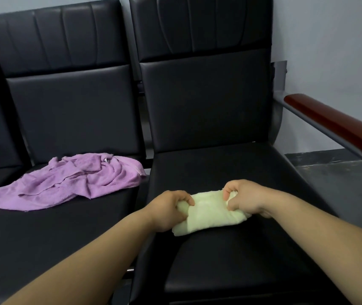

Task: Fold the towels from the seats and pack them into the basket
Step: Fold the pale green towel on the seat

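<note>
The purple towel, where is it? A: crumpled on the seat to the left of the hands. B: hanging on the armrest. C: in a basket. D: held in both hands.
A: the purple towel lies crumpled on the left seat, while the left hand and right hand grip the pale towel on the right seat; no basket shows.

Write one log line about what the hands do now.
left hand: grips pale towel | right hand: grips it | purple towel: crumpled, next seat
</note>
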Demonstrator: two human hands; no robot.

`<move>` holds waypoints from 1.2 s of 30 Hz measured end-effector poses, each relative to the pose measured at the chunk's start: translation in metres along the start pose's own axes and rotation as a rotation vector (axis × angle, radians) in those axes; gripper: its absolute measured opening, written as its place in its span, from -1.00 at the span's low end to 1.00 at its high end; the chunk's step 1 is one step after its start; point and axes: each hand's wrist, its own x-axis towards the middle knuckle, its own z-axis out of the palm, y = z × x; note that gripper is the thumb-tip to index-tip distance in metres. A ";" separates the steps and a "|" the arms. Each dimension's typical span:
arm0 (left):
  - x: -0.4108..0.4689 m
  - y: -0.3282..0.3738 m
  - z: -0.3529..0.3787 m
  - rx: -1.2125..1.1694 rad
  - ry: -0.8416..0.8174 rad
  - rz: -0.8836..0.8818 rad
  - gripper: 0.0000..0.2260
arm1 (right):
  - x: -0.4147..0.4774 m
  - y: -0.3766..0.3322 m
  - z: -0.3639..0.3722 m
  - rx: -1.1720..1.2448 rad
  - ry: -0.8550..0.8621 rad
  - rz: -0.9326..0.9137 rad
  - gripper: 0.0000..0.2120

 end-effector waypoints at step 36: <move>-0.023 0.343 0.309 0.188 -0.609 0.414 -0.68 | -0.299 0.383 -0.085 0.224 0.613 0.287 -0.79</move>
